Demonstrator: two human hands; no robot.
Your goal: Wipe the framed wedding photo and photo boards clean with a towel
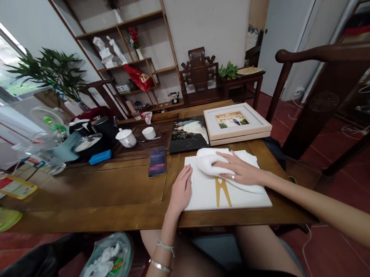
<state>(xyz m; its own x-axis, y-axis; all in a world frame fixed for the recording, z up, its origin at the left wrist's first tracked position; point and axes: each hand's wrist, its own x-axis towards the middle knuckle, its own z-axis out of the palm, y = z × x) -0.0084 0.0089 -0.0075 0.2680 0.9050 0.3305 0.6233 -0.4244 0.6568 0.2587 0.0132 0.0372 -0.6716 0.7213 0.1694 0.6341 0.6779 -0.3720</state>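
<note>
A white board (pixel 200 200) lies flat at the front edge of the wooden table, with a gold forked shape (pixel 222 195) on its face. My right hand (pixel 239 167) presses a folded white cloth (pixel 207 161) onto the board's upper part, fingers curved over it. The cloth hides the top of the gold shape, and a loose part of it trails to the right under my hand. My left hand (pixel 181 190) rests along the board's left edge with its fingers stretched out, holding nothing.
Behind the board lie a framed picture (pixel 266 127) and a dark photo panel (pixel 186 145). A phone (pixel 156 162) is left of them. Further left stand a lidded white cup (pixel 126 138), a blue sponge (pixel 100 157) and bottles. A lined waste bin (pixel 128 252) stands below the table.
</note>
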